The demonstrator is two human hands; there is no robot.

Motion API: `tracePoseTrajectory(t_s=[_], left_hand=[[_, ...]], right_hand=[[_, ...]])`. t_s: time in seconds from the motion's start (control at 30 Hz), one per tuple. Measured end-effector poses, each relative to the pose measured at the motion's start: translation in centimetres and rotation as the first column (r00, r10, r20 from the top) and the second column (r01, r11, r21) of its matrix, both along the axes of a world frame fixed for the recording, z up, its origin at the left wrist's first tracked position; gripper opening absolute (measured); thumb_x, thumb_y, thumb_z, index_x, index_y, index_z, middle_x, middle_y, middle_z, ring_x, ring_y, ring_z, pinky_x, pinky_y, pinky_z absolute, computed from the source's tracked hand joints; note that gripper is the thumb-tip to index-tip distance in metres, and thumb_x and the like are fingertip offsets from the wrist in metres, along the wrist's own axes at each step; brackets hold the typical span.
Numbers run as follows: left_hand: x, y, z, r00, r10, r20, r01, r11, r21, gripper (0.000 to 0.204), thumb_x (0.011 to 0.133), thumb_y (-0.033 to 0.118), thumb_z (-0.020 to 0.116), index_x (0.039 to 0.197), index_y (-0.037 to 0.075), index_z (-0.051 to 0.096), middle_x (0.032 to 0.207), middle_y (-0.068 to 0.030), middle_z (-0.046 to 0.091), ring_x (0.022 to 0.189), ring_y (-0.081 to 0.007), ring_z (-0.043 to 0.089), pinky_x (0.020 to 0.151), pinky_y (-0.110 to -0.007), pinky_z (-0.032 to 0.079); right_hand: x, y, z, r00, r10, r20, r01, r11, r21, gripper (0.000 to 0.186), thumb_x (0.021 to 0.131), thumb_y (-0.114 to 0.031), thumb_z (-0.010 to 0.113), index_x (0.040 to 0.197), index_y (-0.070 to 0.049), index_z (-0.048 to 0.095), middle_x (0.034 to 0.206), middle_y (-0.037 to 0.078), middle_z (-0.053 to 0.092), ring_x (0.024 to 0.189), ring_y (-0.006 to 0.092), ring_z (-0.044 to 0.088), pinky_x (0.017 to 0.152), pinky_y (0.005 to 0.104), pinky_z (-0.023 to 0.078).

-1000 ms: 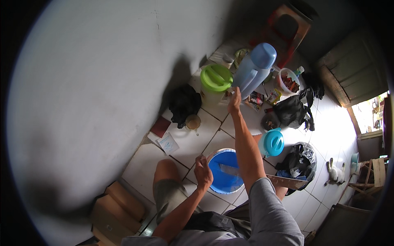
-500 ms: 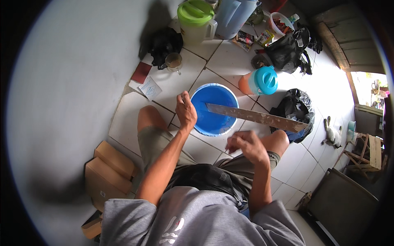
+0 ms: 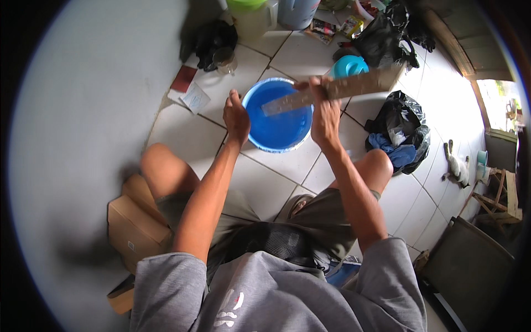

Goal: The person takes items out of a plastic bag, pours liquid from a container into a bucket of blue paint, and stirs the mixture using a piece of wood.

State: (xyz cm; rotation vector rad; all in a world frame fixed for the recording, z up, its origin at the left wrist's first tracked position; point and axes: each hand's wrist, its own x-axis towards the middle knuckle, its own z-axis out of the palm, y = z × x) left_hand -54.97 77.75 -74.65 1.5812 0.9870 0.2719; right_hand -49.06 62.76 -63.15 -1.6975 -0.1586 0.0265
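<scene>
A round bucket (image 3: pixel 272 148) with a whitish, stained rim stands on the floor between my knees. Its inside is filled with bright blue that looks like paint (image 3: pixel 279 128). My left hand (image 3: pixel 237 119) grips the bucket's left rim, the fingers partly hidden behind it. A flat, worn wooden stick (image 3: pixel 359 84) slants across the bucket's right rim, its lower end inside against the blue. My right hand (image 3: pixel 325 113) is wrapped round the stick just over that rim. The stick's outer end is blurred and passes in front of a turquoise-lidded jug (image 3: pixel 348 65).
A black plastic bag (image 3: pixel 408 113) with blue cloth sits by my right knee. Ahead are a glass mug (image 3: pixel 224 61), a green-lidded pitcher (image 3: pixel 249 21) and more black bags (image 3: pixel 381 36). Cardboard boxes (image 3: pixel 138 224) lie at left beside the wall. A cat (image 3: pixel 457 163) lies far right.
My right hand has risen from near my right knee and taken hold of the stick. The stick's outer end has swung up and away from me. My left hand stays on the bucket.
</scene>
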Motion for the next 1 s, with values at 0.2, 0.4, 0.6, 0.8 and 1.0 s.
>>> tracePoseTrajectory(t_s=[0.2, 0.4, 0.6, 0.8, 1.0], left_hand=[[0.4, -0.4, 1.6, 0.999, 0.001, 0.045, 0.007, 0.983, -0.182, 0.061, 0.091, 0.042, 0.022, 0.115, -0.008, 0.047, 0.113, -0.0256, 0.051, 0.110, -0.0328, 0.047, 0.094, -0.034, 0.033], [0.4, -0.2, -0.1, 0.995, 0.014, 0.101, 0.007, 0.978, -0.208, 0.058, 0.091, 0.039, 0.024, 0.105, -0.011, 0.050, 0.099, -0.0255, 0.056, 0.096, -0.0344, 0.052, 0.086, -0.036, 0.038], [-0.5, 0.2, 0.0, 0.971, -0.158, 0.180, 0.160, 0.987, 0.003, 0.048, 0.091, 0.033, 0.023, 0.080, -0.006, 0.049, 0.066, -0.0229, 0.051, 0.064, -0.0390, 0.048, 0.066, -0.046, 0.038], [0.3, -0.8, -0.2, 0.965, -0.015, 0.262, -0.004, 0.997, 0.073, 0.063, 0.088, 0.050, 0.026, 0.086, -0.006, 0.056, 0.077, -0.0225, 0.059, 0.074, -0.0336, 0.055, 0.076, -0.038, 0.040], [-0.3, 0.5, 0.3, 0.969, -0.196, 0.149, 0.206, 0.977, -0.057, 0.063, 0.090, 0.047, 0.024, 0.099, -0.005, 0.058, 0.092, -0.0247, 0.059, 0.091, -0.0340, 0.056, 0.083, -0.037, 0.041]], right_hand=[[3.5, 4.0, -1.1, 0.993, 0.119, -0.020, -0.107, 0.946, 0.306, 0.029, 0.083, -0.021, 0.054, 0.061, -0.003, 0.049, 0.054, 0.004, 0.048, 0.050, 0.0131, 0.048, 0.050, 0.0270, 0.039], [2.6, 0.7, -1.0, 0.971, 0.198, -0.130, -0.110, 0.864, 0.491, 0.033, 0.084, -0.022, 0.051, 0.058, -0.009, 0.035, 0.053, 0.001, 0.034, 0.051, 0.0109, 0.035, 0.053, 0.0268, 0.034], [-0.3, 1.6, -0.9, 0.940, 0.244, -0.239, -0.086, 0.845, 0.527, 0.033, 0.083, -0.022, 0.052, 0.057, -0.010, 0.034, 0.052, 0.001, 0.034, 0.050, 0.0109, 0.035, 0.050, 0.0266, 0.032], [4.6, 6.1, -0.9, 0.974, 0.225, -0.012, -0.202, 0.897, 0.393, 0.031, 0.081, -0.019, 0.051, 0.057, -0.007, 0.036, 0.050, 0.003, 0.038, 0.043, 0.0128, 0.038, 0.048, 0.0275, 0.037], [6.1, 2.3, -0.6, 0.938, 0.319, -0.134, -0.269, 0.916, 0.297, 0.026, 0.081, -0.020, 0.048, 0.061, -0.007, 0.037, 0.054, 0.003, 0.036, 0.051, 0.0150, 0.038, 0.054, 0.0297, 0.037]])
